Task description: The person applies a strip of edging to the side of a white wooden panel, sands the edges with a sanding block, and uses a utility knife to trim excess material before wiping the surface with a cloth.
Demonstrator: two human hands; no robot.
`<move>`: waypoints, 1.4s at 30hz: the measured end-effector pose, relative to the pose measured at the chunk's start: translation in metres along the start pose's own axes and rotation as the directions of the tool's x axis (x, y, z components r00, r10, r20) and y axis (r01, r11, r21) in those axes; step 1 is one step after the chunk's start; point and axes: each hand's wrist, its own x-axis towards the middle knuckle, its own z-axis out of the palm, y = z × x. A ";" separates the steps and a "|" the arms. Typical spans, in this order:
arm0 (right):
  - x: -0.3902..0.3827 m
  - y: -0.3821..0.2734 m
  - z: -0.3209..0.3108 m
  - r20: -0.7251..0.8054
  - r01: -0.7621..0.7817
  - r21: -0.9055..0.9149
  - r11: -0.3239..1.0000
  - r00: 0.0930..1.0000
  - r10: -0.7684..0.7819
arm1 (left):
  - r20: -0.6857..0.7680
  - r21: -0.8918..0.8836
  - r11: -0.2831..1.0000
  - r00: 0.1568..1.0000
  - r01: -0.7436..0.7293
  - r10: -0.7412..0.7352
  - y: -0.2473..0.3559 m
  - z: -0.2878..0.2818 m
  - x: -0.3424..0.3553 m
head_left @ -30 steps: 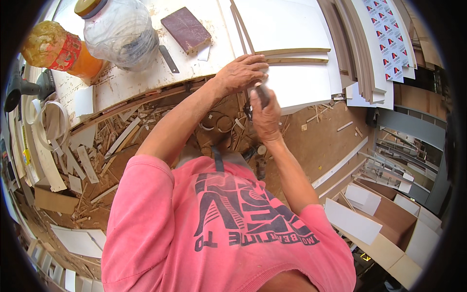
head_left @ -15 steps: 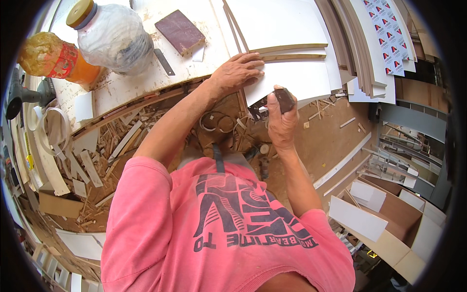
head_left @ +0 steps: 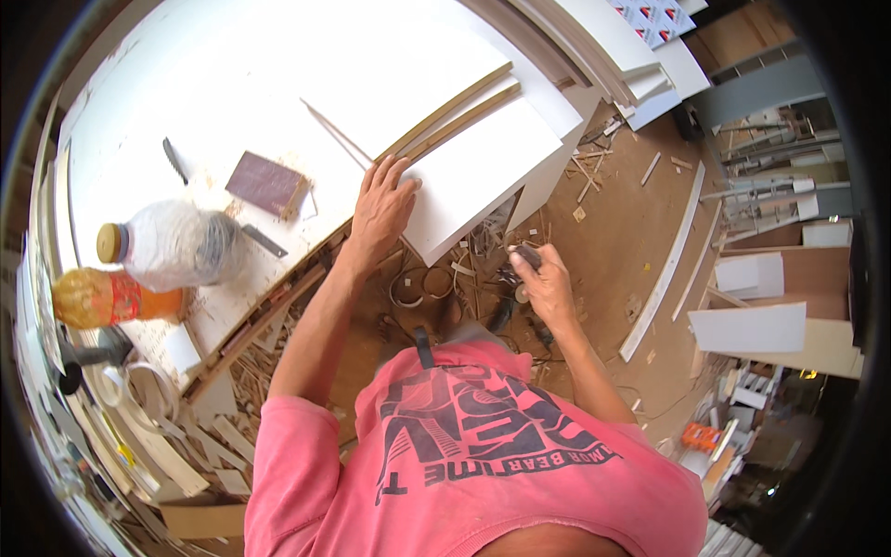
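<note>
My left hand [head_left: 383,206] lies flat, fingers spread, on a white board [head_left: 473,172] that overhangs the edge of the white workbench [head_left: 232,84]. Two thin wooden strips [head_left: 457,110] lie along the board's far side. My right hand [head_left: 548,283] hovers below and to the right of the board's corner, over the floor, closed around a small dark tool [head_left: 525,254] whose kind I cannot make out. The two hands are apart.
On the bench lie a brown sanding block [head_left: 267,184], a short saw blade [head_left: 174,160], a clear plastic bottle [head_left: 176,246] and an orange drink bottle [head_left: 102,297]. Wood offcuts [head_left: 232,427] litter the floor. White panels [head_left: 752,325] stand at the right.
My right hand has drawn away from the board's edge, down and to the right, still gripping the dark tool. My left hand stays pressed on the board. The view has tilted.
</note>
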 end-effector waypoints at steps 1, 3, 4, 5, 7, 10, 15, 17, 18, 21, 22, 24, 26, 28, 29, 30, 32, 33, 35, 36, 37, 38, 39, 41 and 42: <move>-0.004 0.000 -0.007 -0.030 -0.066 0.107 0.992 0.997 0.070 | -0.037 -0.022 0.999 0.999 0.025 -0.026 0.007 0.000 -0.001; -0.011 -0.010 -0.025 -0.056 -0.180 0.324 0.929 0.976 0.209 | -0.107 -0.070 0.997 0.993 0.042 -0.050 0.025 -0.002 -0.003; -0.013 -0.013 -0.030 -0.075 -0.165 0.410 0.897 0.974 0.214 | -0.108 -0.158 0.984 0.989 0.084 -0.102 0.038 -0.002 -0.005; -0.014 -0.011 -0.032 -0.145 -0.017 0.371 0.928 0.987 0.076 | -0.103 -0.243 0.962 0.982 0.128 -0.157 0.053 -0.003 -0.006; -0.011 -0.010 -0.036 -0.255 0.283 0.262 0.923 0.942 -0.217 | 0.245 -0.640 0.622 0.887 0.452 -0.392 0.096 -0.015 -0.006; -0.009 -0.025 -0.051 -0.196 0.511 0.140 0.848 0.854 -0.482 | 0.631 -0.749 -0.027 0.699 0.662 -0.336 0.139 -0.008 0.006; -0.006 -0.014 -0.071 0.070 0.541 0.314 0.780 0.806 -0.588 | 0.722 -0.673 -0.495 0.632 0.549 -0.282 0.164 -0.003 0.040; 0.000 0.012 -0.067 0.104 0.588 0.314 0.746 0.759 -0.642 | 0.656 -0.749 -0.407 0.672 0.522 -0.345 0.173 0.000 0.050; 0.002 0.023 -0.064 0.086 0.597 0.308 0.740 0.758 -0.647 | 0.658 -0.750 -0.416 0.644 0.514 -0.390 0.175 0.005 0.052; 0.009 0.049 -0.080 0.105 0.405 0.445 0.799 0.862 -0.496 | 0.633 -0.774 -0.394 0.641 0.496 -0.435 0.180 0.014 0.050; 0.011 0.055 -0.083 0.201 0.112 0.656 0.746 0.927 -0.316 | 0.632 -0.774 -0.375 0.641 0.510 -0.435 0.184 0.015 0.051; 0.021 0.063 -0.095 0.474 -0.310 0.718 0.624 0.873 -0.112 | 0.638 -0.770 -0.337 0.640 0.542 -0.429 0.195 0.015 0.054; 0.032 0.059 -0.096 0.596 -0.404 0.700 0.589 0.785 -0.169 | 0.628 -0.779 -0.324 0.663 0.538 -0.409 0.210 0.020 0.058; 0.033 0.048 -0.084 0.612 -0.453 0.695 0.558 0.781 -0.128 | 0.586 -0.810 -0.249 0.711 0.531 -0.390 0.214 0.026 0.063; 0.030 0.047 -0.085 0.635 -0.473 0.656 0.588 0.768 -0.090 | 0.576 -0.817 -0.277 0.709 0.506 -0.406 0.210 0.027 0.062; 0.029 0.046 -0.087 0.654 -0.486 0.616 0.619 0.755 -0.058 | 0.561 -0.828 -0.300 0.711 0.474 -0.424 0.203 0.026 0.062; 0.023 0.051 -0.084 0.665 -0.472 0.577 0.666 0.745 -0.048 | 0.508 -0.861 -0.310 0.702 0.402 -0.500 0.178 0.023 0.065; 0.014 0.063 -0.079 0.652 -0.448 0.581 0.680 0.756 -0.059 | 0.508 -0.861 -0.297 0.679 0.413 -0.529 0.166 0.012 0.070; 0.003 0.067 -0.067 0.552 -0.398 0.639 0.659 0.833 -0.033 | 0.411 -0.896 -0.094 0.730 0.434 -0.546 0.137 -0.009 0.067; -0.002 0.066 -0.060 0.459 -0.371 0.690 0.621 0.888 0.020 | 0.443 -0.853 -0.003 0.720 0.522 -0.534 0.125 -0.021 0.063; -0.007 0.064 -0.051 0.360 -0.334 0.741 0.583 0.930 0.074 | 0.470 -0.796 0.097 0.711 0.598 -0.523 0.115 -0.036 0.056; -0.006 0.060 -0.038 0.219 -0.222 0.736 0.640 0.972 0.086 | 0.522 -0.672 0.234 0.673 0.703 -0.524 0.101 -0.045 0.045; -0.001 0.062 -0.022 0.168 -0.204 0.784 0.586 0.979 0.116 | 0.525 -0.562 0.356 0.655 0.746 -0.544 0.088 -0.047 0.036; 0.012 0.065 0.022 0.082 -0.152 0.877 0.456 0.982 0.170 | 0.461 -0.475 0.530 0.711 0.703 -0.531 0.057 -0.050 0.009; 0.020 0.064 0.049 0.030 -0.125 0.908 0.400 0.971 0.237 | 0.372 -0.379 0.704 0.795 0.601 -0.479 0.044 -0.049 0.005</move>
